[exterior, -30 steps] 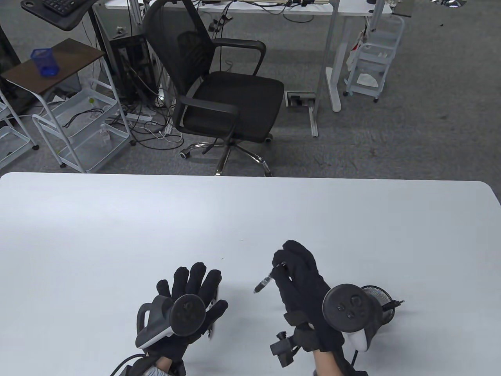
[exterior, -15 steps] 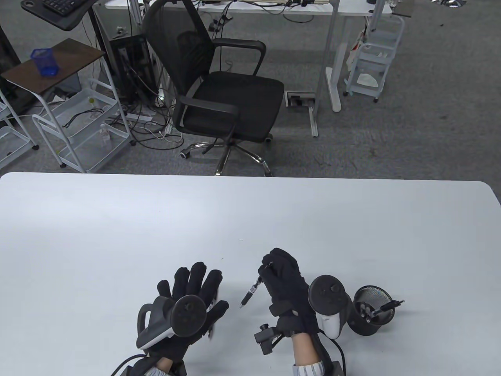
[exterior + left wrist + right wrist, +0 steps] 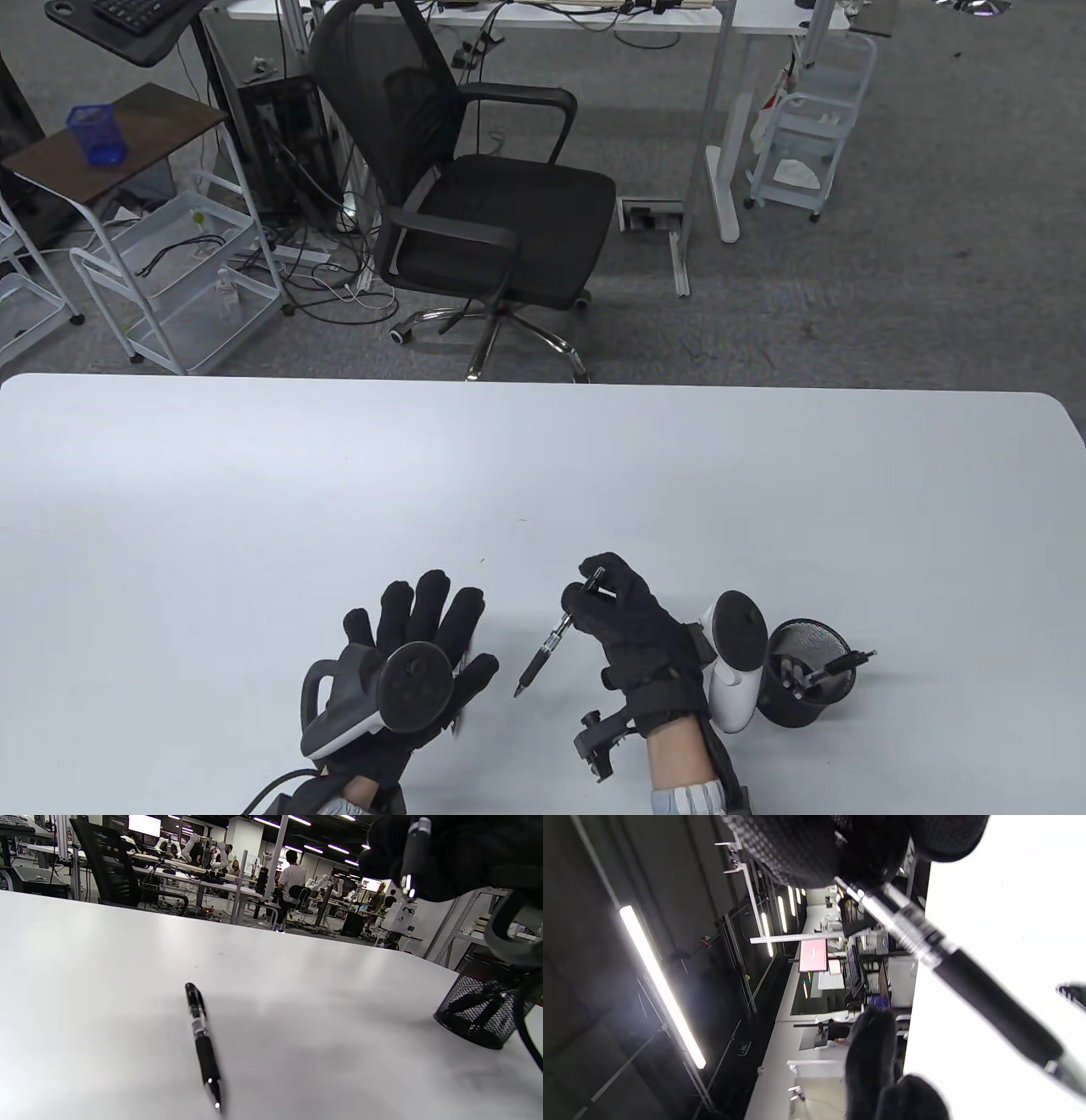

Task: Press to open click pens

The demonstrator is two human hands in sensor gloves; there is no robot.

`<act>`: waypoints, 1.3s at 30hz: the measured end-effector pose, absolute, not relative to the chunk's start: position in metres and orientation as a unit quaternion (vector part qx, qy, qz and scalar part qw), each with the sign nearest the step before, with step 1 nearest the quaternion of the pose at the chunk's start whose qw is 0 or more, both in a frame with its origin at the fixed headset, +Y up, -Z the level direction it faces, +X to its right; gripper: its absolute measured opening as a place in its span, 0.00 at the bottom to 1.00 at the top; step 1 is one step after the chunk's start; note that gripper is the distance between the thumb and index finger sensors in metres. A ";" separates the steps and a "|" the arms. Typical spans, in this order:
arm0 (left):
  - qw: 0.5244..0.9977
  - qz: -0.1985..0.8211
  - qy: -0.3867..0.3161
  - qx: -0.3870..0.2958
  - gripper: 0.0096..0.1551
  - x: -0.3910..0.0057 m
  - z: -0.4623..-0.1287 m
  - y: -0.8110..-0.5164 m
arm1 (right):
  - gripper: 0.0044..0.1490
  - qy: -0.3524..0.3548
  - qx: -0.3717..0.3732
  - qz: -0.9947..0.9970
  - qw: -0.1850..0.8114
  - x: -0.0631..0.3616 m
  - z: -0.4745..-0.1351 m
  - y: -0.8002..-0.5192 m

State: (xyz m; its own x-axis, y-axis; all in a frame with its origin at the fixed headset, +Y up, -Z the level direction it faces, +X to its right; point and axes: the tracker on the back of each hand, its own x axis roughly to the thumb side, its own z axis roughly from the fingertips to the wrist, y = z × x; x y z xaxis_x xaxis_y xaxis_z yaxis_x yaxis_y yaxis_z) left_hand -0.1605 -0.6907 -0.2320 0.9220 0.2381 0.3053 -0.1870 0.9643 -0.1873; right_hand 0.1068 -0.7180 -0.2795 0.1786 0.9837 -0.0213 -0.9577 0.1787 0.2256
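Observation:
My right hand (image 3: 604,594) grips a black click pen (image 3: 547,647) in a fist. The pen slants down to the left, its tip just above the white table (image 3: 543,458), and its click end sticks out by my thumb. The same pen crosses the right wrist view (image 3: 971,988). My left hand (image 3: 416,620) is open, palm down, fingers spread, low over the table and holding nothing. A second black pen (image 3: 202,1050) lies on the table in the left wrist view; in the table view my left hand mostly hides it.
A black mesh pen cup (image 3: 806,672) with several pens stands right of my right hand, and shows in the left wrist view (image 3: 483,1014). A black office chair (image 3: 475,195) stands beyond the table's far edge.
My right hand has moved left and nearer with the pen and rolled its wrist, so the tracker now stands on edge. The pen tip has dropped toward the table. My left hand has not moved.

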 end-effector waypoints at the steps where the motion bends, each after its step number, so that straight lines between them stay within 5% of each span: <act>1: 0.977 0.108 -0.165 -0.078 0.41 -0.160 -0.232 -0.691 | 0.41 0.091 0.082 0.620 0.775 0.106 -0.280 -0.720; 9: 0.978 0.107 -0.164 -0.078 0.41 -0.160 -0.232 -0.691 | 0.28 0.095 0.102 0.535 0.833 0.103 -0.281 -0.723; 15: 0.977 0.108 -0.164 -0.082 0.41 -0.159 -0.233 -0.692 | 0.28 0.129 0.166 0.463 0.861 0.098 -0.281 -0.724; 23: 0.978 0.105 -0.163 -0.083 0.41 -0.159 -0.232 -0.692 | 0.35 0.110 0.131 0.472 0.865 0.097 -0.282 -0.726; 28: 0.978 0.102 -0.163 -0.084 0.41 -0.158 -0.232 -0.692 | 0.27 0.123 0.148 0.457 0.868 0.092 -0.280 -0.727; 39: 0.978 0.098 -0.163 -0.085 0.41 -0.157 -0.232 -0.693 | 0.27 0.153 0.148 0.420 0.882 0.074 -0.275 -0.734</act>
State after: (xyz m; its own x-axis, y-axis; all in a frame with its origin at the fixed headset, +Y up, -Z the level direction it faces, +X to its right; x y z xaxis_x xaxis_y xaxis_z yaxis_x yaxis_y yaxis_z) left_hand -0.1571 -0.6929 -0.2323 0.9276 0.2203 0.3016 -0.1647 0.9660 -0.1992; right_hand 0.0743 -0.7338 -0.2745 0.6005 0.7863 -0.1458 -0.6958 0.6036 0.3893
